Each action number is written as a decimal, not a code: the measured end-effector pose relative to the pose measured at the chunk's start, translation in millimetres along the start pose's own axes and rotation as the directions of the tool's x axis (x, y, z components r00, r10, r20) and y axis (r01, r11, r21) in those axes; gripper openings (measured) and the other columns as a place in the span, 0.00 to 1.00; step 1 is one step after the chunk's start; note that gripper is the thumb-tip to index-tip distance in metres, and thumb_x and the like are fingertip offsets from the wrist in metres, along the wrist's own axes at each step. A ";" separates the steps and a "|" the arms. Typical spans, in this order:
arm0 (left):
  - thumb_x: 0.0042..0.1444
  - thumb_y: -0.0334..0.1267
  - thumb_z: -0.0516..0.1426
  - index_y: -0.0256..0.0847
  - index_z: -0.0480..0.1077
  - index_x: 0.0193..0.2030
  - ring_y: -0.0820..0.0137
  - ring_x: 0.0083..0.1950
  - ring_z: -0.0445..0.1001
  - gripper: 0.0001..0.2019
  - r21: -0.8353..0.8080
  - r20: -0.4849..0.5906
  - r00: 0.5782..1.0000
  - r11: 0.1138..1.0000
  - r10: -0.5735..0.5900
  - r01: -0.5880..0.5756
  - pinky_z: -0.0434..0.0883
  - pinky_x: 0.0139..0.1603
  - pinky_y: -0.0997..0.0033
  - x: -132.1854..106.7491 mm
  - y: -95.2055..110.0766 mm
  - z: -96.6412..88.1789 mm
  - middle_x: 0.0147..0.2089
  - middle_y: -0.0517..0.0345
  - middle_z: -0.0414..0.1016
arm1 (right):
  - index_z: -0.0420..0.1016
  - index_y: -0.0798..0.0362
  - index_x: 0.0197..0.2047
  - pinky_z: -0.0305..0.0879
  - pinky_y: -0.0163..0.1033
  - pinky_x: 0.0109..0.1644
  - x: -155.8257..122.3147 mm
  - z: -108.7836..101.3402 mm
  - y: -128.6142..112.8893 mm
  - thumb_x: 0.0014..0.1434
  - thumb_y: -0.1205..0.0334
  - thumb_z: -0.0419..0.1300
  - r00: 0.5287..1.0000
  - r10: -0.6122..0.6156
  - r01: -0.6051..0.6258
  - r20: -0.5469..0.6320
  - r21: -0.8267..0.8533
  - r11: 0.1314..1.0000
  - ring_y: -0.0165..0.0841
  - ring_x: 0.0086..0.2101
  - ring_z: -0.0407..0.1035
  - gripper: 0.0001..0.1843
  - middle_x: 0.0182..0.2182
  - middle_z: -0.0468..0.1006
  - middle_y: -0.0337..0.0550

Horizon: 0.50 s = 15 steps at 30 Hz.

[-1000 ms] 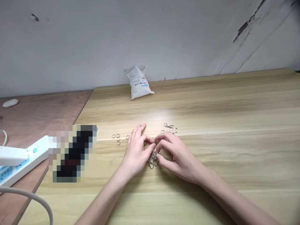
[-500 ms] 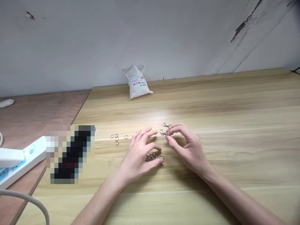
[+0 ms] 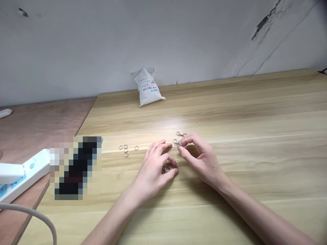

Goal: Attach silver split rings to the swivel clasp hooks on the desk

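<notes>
My left hand (image 3: pixel 153 166) lies on the light wooden table (image 3: pixel 230 163), its fingers curled over a small bunch of metal clasps and rings (image 3: pixel 167 167) that it touches with thumb and fingertips. My right hand (image 3: pixel 201 158) sits just to the right, thumb and forefinger pinched on a small metal clasp (image 3: pixel 178 143) at the edge of a little heap of clasps (image 3: pixel 181 134). Several loose split rings (image 3: pixel 125 149) lie to the left of my left hand.
A small white sealed bag (image 3: pixel 147 86) leans at the table's back edge by the wall. On the darker table to the left sit a white power strip (image 3: pixel 22 172), a grey cable (image 3: pixel 33 212) and a blurred-out patch (image 3: pixel 75 166).
My hands have parted: the left stays on the bunch of clasps, now drawn slightly closer under its fingers, while the right has reached up to the small heap and pinched a clasp.
</notes>
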State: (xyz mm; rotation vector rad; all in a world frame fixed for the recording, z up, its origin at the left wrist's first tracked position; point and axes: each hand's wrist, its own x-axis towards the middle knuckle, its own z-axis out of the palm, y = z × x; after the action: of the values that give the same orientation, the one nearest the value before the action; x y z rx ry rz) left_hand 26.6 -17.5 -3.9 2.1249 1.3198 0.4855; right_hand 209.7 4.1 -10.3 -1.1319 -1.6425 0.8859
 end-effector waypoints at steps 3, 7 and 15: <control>0.59 0.36 0.59 0.46 0.71 0.36 0.59 0.73 0.49 0.01 -0.027 0.007 1.000 1.000 -0.008 0.009 0.50 0.71 0.43 0.1 -0.3 1.2 0.66 0.59 0.62 | 0.67 0.50 0.34 0.67 0.38 0.35 -0.2 -0.4 0.1 0.62 0.62 0.57 1.000 0.001 0.000 -0.004 0.013 1.000 0.33 0.35 0.68 0.04 0.34 0.71 0.41; 0.59 0.37 0.60 0.45 0.73 0.35 0.58 0.72 0.51 0.02 -0.030 -0.024 0.999 0.999 0.035 -0.035 0.55 0.68 0.46 -0.1 -4.1 -1.4 0.64 0.57 0.65 | 0.67 0.50 0.33 0.66 0.39 0.37 -1.8 -1.9 0.3 0.60 0.65 0.57 1.000 -0.024 0.024 0.014 -0.031 0.999 0.32 0.33 0.68 0.03 0.32 0.73 0.39; 0.60 0.38 0.60 0.45 0.76 0.33 0.56 0.65 0.60 0.05 0.109 -0.221 0.962 0.984 0.163 -0.141 0.59 0.63 0.45 0.8 -12.8 -15.6 0.57 0.56 0.71 | 0.70 0.50 0.31 0.60 0.43 0.43 -1.3 -3.6 3.1 0.58 0.69 0.59 0.981 -0.184 0.192 0.062 -0.168 0.967 0.30 0.29 0.68 0.05 0.26 0.75 0.34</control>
State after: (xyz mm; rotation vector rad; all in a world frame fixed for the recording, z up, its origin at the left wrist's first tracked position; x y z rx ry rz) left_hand 9.1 -8.0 -0.3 2.3142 1.3295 0.7673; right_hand 214.1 4.0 -12.4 -1.0566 -1.8593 0.6616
